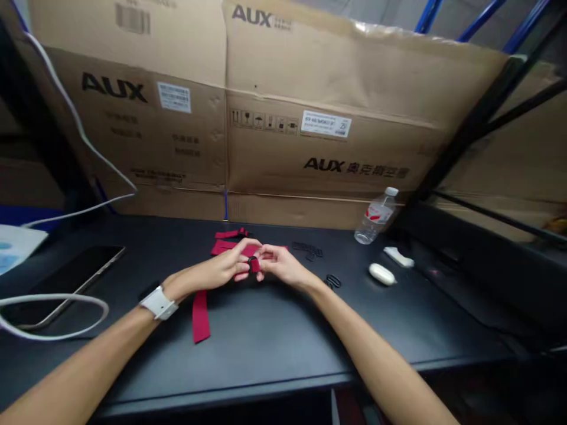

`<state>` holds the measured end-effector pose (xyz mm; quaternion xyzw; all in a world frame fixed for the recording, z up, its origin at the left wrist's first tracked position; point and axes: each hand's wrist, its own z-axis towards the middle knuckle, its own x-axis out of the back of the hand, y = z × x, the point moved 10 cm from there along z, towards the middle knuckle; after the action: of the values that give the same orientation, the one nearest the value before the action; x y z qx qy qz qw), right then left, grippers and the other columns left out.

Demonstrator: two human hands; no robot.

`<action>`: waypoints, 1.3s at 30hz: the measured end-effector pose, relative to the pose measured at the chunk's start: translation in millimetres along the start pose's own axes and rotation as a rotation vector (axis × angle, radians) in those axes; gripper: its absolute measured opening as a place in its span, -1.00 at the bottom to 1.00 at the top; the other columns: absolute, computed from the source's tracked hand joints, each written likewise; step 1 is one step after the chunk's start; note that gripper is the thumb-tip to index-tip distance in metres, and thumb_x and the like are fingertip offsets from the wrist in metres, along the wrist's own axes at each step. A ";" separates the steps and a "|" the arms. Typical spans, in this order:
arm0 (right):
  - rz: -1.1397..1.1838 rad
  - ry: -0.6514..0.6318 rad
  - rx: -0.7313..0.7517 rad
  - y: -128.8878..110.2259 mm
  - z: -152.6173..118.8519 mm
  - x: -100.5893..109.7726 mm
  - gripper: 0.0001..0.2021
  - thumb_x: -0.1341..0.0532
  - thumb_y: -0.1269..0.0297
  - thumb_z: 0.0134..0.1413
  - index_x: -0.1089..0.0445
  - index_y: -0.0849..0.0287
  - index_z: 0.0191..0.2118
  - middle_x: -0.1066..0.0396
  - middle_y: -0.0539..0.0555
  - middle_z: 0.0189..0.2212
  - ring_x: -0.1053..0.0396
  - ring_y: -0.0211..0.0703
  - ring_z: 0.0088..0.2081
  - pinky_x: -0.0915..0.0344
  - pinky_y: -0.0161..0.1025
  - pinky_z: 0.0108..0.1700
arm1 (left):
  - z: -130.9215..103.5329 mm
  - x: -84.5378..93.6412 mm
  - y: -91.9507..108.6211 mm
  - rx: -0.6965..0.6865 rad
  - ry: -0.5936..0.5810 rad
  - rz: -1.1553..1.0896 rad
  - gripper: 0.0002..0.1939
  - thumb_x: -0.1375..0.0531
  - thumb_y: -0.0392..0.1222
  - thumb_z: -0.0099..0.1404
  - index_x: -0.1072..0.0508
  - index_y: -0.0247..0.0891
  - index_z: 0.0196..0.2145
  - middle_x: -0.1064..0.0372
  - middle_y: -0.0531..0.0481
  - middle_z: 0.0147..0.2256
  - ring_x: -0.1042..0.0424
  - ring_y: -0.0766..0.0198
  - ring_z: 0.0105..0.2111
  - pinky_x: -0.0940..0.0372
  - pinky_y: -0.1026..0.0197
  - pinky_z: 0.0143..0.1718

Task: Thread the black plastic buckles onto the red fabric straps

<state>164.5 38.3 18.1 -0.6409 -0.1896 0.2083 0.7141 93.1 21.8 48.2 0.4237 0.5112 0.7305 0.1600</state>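
Observation:
Between my hands, a red webbing strap (255, 265) passes through a small black buckle (250, 260). My left hand (228, 265) pinches it from the left, and its wrist wears a white band. From the right, the fingers of my right hand (283, 264) are closed on the strap at the buckle. A loose red strap end (201, 316) hangs down across the table below my left wrist. Behind my hands lie more red straps (224, 246), one with a black fitting. Fingers partly hide how the strap is threaded.
On the black table (274, 354), several black buckles (308, 248) lie right of my hands, with black loops (332, 281) nearer. Farther right are a white oval object (381, 274) and a water bottle (376, 215). A phone (75, 277) and white cable (100, 301) lie left. Cardboard boxes (266, 159) stand behind.

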 end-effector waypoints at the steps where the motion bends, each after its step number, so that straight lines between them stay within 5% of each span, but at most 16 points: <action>1: -0.005 -0.011 0.002 -2.9 -0.9 0.4 -0.70 -0.31 0.12 -0.04 -0.29 0.18 -0.25 -0.39 -0.04 -0.53 -0.38 -0.26 -0.48 -0.30 -0.27 -0.30 | 0.0 0.5 0.8 -0.006 -0.001 -0.010 -0.58 -0.03 -0.15 0.35 -0.06 -0.18 0.13 -0.29 0.10 -0.49 -0.24 0.36 -0.53 -0.13 0.36 -0.47; 8: -0.210 -0.058 -0.088 -28.8 -21.7 39.7 -0.70 -0.28 0.23 -0.02 -0.37 0.22 -0.14 -0.40 -0.03 -0.47 -0.34 -0.31 -0.50 -0.27 -0.33 -0.40 | 1.1 27.5 -17.6 0.041 0.041 0.079 -0.59 -0.16 -0.04 0.26 -0.23 -0.19 0.02 -0.20 0.16 -0.54 -0.15 0.38 -0.59 -0.01 0.38 -0.57; 11: -0.300 -0.027 -0.182 -24.8 -33.0 67.7 -0.73 -0.29 0.28 -0.07 -0.41 0.25 -0.20 -0.44 0.00 -0.46 -0.35 -0.31 -0.50 -0.25 -0.35 -0.42 | -0.7 38.0 -26.7 0.061 0.048 0.204 -0.66 -0.20 -0.02 0.21 -0.36 -0.21 -0.10 -0.20 0.16 -0.56 -0.13 0.37 -0.59 0.01 0.37 -0.56; 17: -0.507 -0.038 -0.300 -3.8 -44.1 102.1 -0.74 -0.30 0.26 -0.13 -0.45 0.23 -0.24 -0.45 0.00 -0.50 -0.33 -0.28 -0.49 -0.22 -0.35 -0.44 | -3.3 32.0 -41.7 0.092 -0.008 0.337 -0.75 -0.21 0.00 0.19 -0.47 -0.20 -0.25 -0.30 0.08 -0.51 -0.22 0.31 -0.54 -0.03 0.35 -0.52; 24: -1.156 0.482 -0.079 -20.3 -39.0 158.1 -0.74 -0.20 0.19 0.10 -0.46 0.22 -0.14 -0.37 0.17 -0.21 -0.33 -0.13 -0.18 -0.22 -0.21 -0.09 | 1.3 25.9 -38.8 0.027 0.024 0.318 -0.74 -0.10 -0.02 0.30 -0.47 -0.16 -0.17 -0.43 -0.02 -0.26 -0.36 0.18 -0.27 -0.18 0.28 -0.22; 28: -1.294 0.487 -0.118 -7.4 -34.1 161.3 -0.73 -0.25 0.17 0.05 -0.45 0.19 -0.15 -0.33 0.19 -0.14 -0.28 -0.05 -0.06 -0.17 -0.18 -0.01 | 5.1 30.8 -37.1 0.013 0.079 0.229 -0.74 -0.10 -0.04 0.30 -0.47 -0.19 -0.18 -0.43 -0.05 -0.20 -0.36 0.15 -0.19 -0.19 0.24 -0.13; 31: -1.244 0.522 -0.073 -12.1 -31.7 160.7 -0.76 -0.31 0.19 -0.03 -0.41 0.18 -0.23 -0.36 0.13 -0.21 -0.29 -0.08 -0.13 -0.19 -0.18 -0.07 | 7.1 32.7 -38.7 0.032 0.110 0.215 -0.74 -0.13 -0.02 0.27 -0.46 -0.22 -0.21 -0.41 -0.01 -0.31 -0.35 0.23 -0.33 -0.21 0.28 -0.27; 35: -0.862 0.538 0.076 -25.4 -24.1 143.4 -0.83 -0.24 0.20 0.01 -0.34 0.18 -0.31 -0.36 0.00 -0.44 -0.29 -0.23 -0.41 -0.24 -0.26 -0.29 | 8.1 32.6 -47.6 0.114 0.148 0.156 -0.71 -0.08 0.02 0.30 -0.41 -0.24 -0.20 -0.20 0.14 -0.56 -0.17 0.36 -0.62 -0.09 0.34 -0.54; 39: -0.403 0.448 0.165 -26.8 -8.1 92.7 -0.74 -0.27 0.12 -0.03 -0.29 0.18 -0.32 -0.36 -0.02 -0.45 -0.33 -0.28 -0.46 -0.26 -0.30 -0.38 | 10.6 27.9 -48.2 0.126 0.173 0.056 -0.68 -0.08 0.05 0.30 -0.37 -0.25 -0.19 -0.17 0.16 -0.56 -0.19 0.38 -0.60 -0.09 0.34 -0.53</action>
<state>248.3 79.2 44.3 -0.5602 -0.1330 -0.0692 0.8146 75.3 67.5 19.6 0.3821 0.5560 0.7351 0.0679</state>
